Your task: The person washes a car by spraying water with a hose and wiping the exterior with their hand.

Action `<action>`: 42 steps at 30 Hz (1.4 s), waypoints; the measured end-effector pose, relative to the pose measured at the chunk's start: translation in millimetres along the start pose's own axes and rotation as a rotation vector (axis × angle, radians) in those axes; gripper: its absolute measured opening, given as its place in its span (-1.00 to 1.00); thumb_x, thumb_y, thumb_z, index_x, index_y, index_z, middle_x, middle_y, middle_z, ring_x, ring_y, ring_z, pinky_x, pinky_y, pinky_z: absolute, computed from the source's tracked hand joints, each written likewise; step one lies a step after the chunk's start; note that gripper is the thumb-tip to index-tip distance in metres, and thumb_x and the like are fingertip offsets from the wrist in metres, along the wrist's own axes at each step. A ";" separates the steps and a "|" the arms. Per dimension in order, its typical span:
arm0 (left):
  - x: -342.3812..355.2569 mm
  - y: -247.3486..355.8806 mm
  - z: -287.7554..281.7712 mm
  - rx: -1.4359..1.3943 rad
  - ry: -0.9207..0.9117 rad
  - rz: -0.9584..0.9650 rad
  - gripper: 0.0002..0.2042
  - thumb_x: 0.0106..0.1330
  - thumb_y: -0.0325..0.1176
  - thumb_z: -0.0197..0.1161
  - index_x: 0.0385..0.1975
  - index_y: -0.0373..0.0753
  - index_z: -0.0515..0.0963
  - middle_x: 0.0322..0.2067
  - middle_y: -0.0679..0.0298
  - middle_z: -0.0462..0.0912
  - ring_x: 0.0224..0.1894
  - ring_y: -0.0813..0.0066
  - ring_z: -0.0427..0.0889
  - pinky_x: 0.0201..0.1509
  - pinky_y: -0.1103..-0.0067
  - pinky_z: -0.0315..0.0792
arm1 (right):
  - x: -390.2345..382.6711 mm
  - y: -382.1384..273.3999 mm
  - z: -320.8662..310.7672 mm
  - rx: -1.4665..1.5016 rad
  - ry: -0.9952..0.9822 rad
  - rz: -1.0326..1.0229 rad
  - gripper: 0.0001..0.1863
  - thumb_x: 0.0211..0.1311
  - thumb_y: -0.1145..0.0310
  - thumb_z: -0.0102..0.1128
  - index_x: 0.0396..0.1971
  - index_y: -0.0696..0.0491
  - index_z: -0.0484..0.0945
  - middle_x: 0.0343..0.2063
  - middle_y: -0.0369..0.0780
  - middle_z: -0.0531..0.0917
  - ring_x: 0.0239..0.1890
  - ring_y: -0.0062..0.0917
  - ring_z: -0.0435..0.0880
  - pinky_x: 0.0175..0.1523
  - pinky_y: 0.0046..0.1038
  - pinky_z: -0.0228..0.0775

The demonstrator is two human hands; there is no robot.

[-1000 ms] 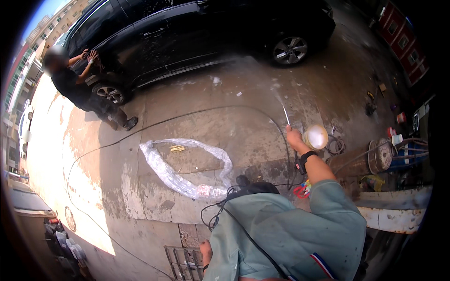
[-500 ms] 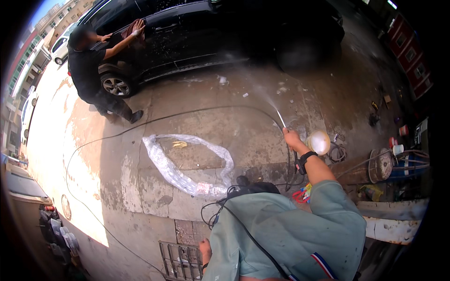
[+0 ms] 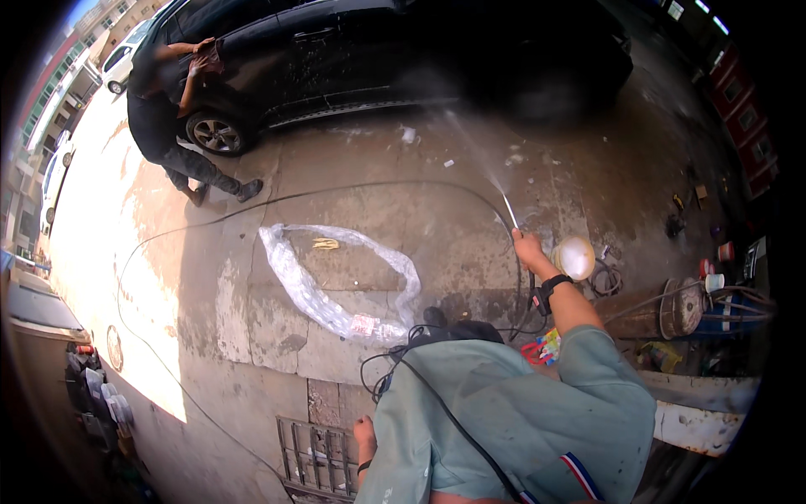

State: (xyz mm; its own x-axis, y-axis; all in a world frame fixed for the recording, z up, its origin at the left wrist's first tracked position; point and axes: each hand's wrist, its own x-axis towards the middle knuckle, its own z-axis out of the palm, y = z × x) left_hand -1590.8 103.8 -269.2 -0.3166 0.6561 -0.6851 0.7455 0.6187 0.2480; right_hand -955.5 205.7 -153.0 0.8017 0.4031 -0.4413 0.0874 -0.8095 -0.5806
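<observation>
In my right hand (image 3: 531, 252) is a pressure washer's spray wand (image 3: 510, 210), throwing white mist toward the lower rear side of a black car (image 3: 285, 67). My left hand (image 3: 363, 437) hangs low beside my green shirt (image 3: 504, 420), fingers curled; whether it holds anything is hidden. A dark hose (image 3: 361, 189) loops across the wet concrete, around a white crumpled plastic wrap (image 3: 294, 286) with yellow gloves (image 3: 326, 244) lying inside its loop. A pale bucket of white liquid (image 3: 574, 257) stands just right of my right hand.
A person (image 3: 155, 118) in dark clothes presses a reddish cloth (image 3: 214, 59) on the car. Cylinders (image 3: 680, 308), hoses and cans crowd the right. A metal grate (image 3: 315, 454) lies low near my left hand; dark containers (image 3: 96, 395) line the lower left.
The spray continues, its mist hazing the rear wheel. The other person's hands moved rightward, then slightly back and closer together with the cloth. The view shifted slightly.
</observation>
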 end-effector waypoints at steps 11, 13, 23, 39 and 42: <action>-4.9 -18.0 4.8 -0.027 0.014 0.010 -0.54 0.12 -0.11 0.01 -0.27 -0.47 0.53 -0.26 -0.19 0.58 -0.12 -0.05 0.56 -0.01 0.32 0.39 | -7.8 10.1 7.1 -0.031 -0.038 0.056 -0.35 0.29 -0.13 -0.24 -0.30 0.26 0.51 -0.50 0.01 0.57 -0.68 -0.18 0.55 -0.62 -0.25 0.34; -7.8 -17.4 5.4 -0.034 0.024 -0.016 -0.54 0.12 -0.11 0.02 -0.28 -0.47 0.53 -0.27 -0.18 0.59 -0.12 -0.05 0.56 0.00 0.32 0.38 | -21.4 -1.5 5.9 0.013 0.057 0.095 -0.35 0.28 -0.12 -0.23 -0.28 0.27 0.50 -0.44 0.01 0.57 -0.65 -0.17 0.55 -0.62 -0.24 0.33; -4.8 -22.4 -2.5 -0.031 0.002 -0.015 -0.54 0.13 -0.13 0.00 -0.25 -0.49 0.53 -0.26 -0.21 0.58 -0.12 -0.07 0.56 0.00 0.32 0.38 | -26.6 12.6 15.8 -0.051 -0.039 0.081 -0.35 0.27 -0.12 -0.19 -0.35 0.28 0.51 -0.55 0.01 0.57 -0.65 -0.19 0.56 -0.63 -0.24 0.35; 0.5 -26.6 11.2 -0.051 -0.017 -0.001 -0.55 0.14 -0.11 0.01 -0.24 -0.45 0.54 -0.22 -0.21 0.56 -0.09 -0.10 0.53 0.03 0.30 0.36 | -19.9 3.1 21.0 -0.078 0.046 -0.163 -0.34 0.34 -0.08 -0.29 -0.47 0.30 0.50 -0.58 0.05 0.56 -0.56 -0.04 0.54 -0.37 -0.11 0.35; -1.8 -28.3 14.6 -0.061 0.002 -0.019 -0.55 0.14 -0.11 0.02 -0.25 -0.45 0.53 -0.22 -0.21 0.56 -0.08 -0.10 0.53 0.03 0.30 0.36 | -22.0 4.5 24.8 -0.127 -0.087 0.015 -0.33 0.29 -0.09 -0.20 -0.39 0.35 0.52 -0.58 0.05 0.57 -0.69 -0.15 0.58 -0.59 -0.20 0.41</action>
State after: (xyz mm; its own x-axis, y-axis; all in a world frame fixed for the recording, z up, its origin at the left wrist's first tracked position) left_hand -1602.8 78.9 -284.9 -0.3312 0.6449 -0.6888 0.7026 0.6558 0.2762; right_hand -987.4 203.8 -162.9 0.7499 0.4211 -0.5101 0.1538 -0.8610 -0.4848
